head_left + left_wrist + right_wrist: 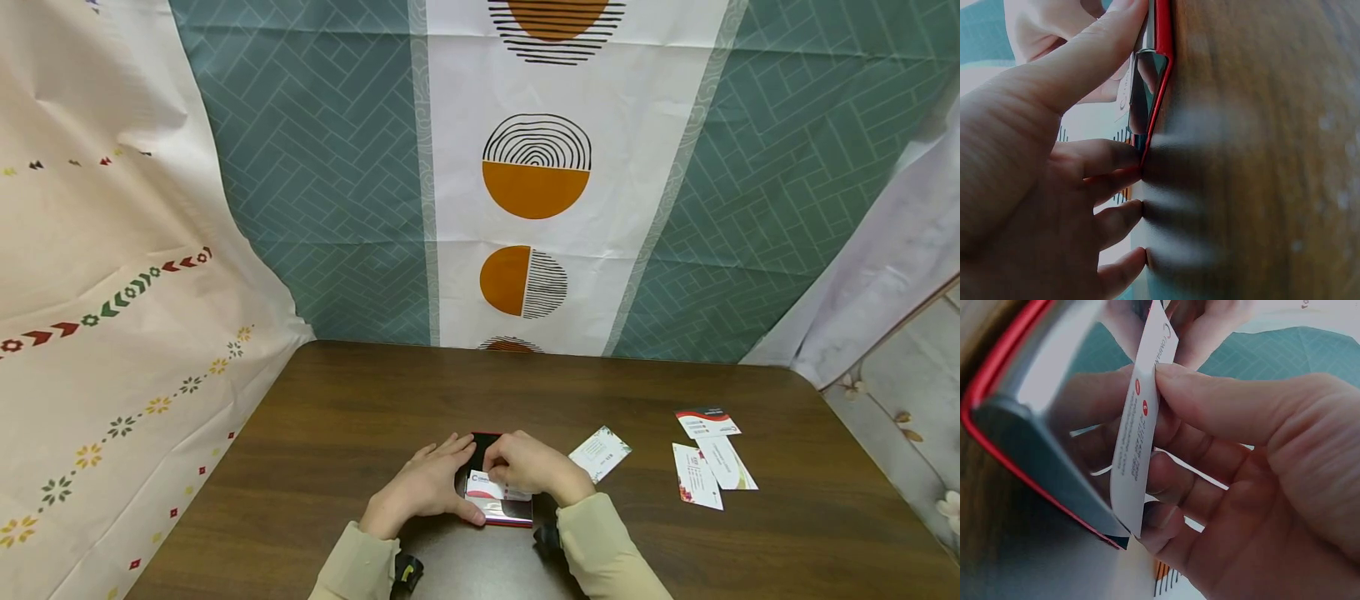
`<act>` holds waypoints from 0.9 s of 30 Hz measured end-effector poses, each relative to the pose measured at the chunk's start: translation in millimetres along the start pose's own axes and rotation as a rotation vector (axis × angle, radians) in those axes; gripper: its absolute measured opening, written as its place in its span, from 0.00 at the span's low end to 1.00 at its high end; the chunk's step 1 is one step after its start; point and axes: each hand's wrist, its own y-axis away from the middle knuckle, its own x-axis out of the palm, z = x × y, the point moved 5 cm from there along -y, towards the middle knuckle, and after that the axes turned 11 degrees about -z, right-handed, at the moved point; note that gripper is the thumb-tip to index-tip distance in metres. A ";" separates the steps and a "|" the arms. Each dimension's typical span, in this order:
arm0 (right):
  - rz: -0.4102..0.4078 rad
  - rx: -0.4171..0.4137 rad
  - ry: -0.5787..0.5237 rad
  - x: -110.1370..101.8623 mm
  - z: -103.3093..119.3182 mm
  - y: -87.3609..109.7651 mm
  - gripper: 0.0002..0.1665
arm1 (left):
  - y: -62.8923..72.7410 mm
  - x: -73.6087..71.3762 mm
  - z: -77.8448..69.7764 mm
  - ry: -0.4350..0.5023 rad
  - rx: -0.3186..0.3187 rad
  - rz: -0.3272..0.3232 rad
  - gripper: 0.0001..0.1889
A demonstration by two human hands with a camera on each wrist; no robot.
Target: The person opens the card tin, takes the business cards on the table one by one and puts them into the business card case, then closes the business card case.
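Note:
A business card case with red edges and a mirror-like metal body point(491, 508) lies unfolded on the table, its dark lid half point(481, 451) on the far side. My right hand point(531, 465) pinches a white business card point(1134, 434) between thumb and fingers, tilted up over the metal body. Red marks and printed lines show on that card. Around the case's left side my left hand point(429, 487) lies spread. Its thumb presses the near end of the metal body, the index fingertip touches the lid, and the other fingertips rest on the table.
Right of my right hand lies a single white card point(602, 452) with a floral corner. Farther right, several cards point(697, 477) lie loosely overlapping on the brown wooden table point(360, 400). Patterned cloth point(517, 183) hangs behind the table's far edge.

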 end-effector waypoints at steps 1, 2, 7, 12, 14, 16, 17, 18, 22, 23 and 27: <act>0.001 0.003 -0.004 0.1 0.5 -0.1 0.11 | -0.1 -0.1 0.1 0.001 0.000 0.001 0.58; 0.001 0.004 -0.006 0.3 0.8 -0.3 0.11 | -0.1 -0.2 0.1 0.003 0.000 0.002 0.58; 0.004 0.019 -0.008 0.7 1.8 -0.2 0.12 | -0.5 0.2 0.8 -0.004 0.001 0.005 0.58; 0.025 0.056 0.012 2.0 1.8 0.5 0.13 | -1.3 1.4 1.4 -0.014 -0.001 0.003 0.58; 0.037 0.079 0.021 3.0 1.4 0.7 0.13 | -1.5 1.4 1.2 -0.013 -0.001 0.003 0.58; 0.046 0.100 0.031 3.5 1.8 0.9 0.13 | -1.6 1.4 1.0 -0.011 -0.001 0.003 0.58; 0.049 0.108 0.035 3.6 2.1 1.1 0.13 | -1.7 1.2 0.8 -0.012 0.000 0.003 0.58; 0.050 0.114 0.037 3.7 2.5 1.3 0.13 | -1.8 1.2 0.7 -0.013 0.001 0.002 0.58; 0.043 0.113 0.058 2.6 5.4 1.9 0.13 | -2.0 0.9 0.2 -0.018 0.006 -0.003 0.58; 0.040 0.112 0.063 2.4 5.9 1.8 0.14 | -2.0 1.1 0.2 -0.019 0.007 -0.004 0.58; 0.033 0.099 0.088 0.8 9.0 1.8 0.13 | -1.5 1.8 0.4 -0.017 0.007 -0.004 0.58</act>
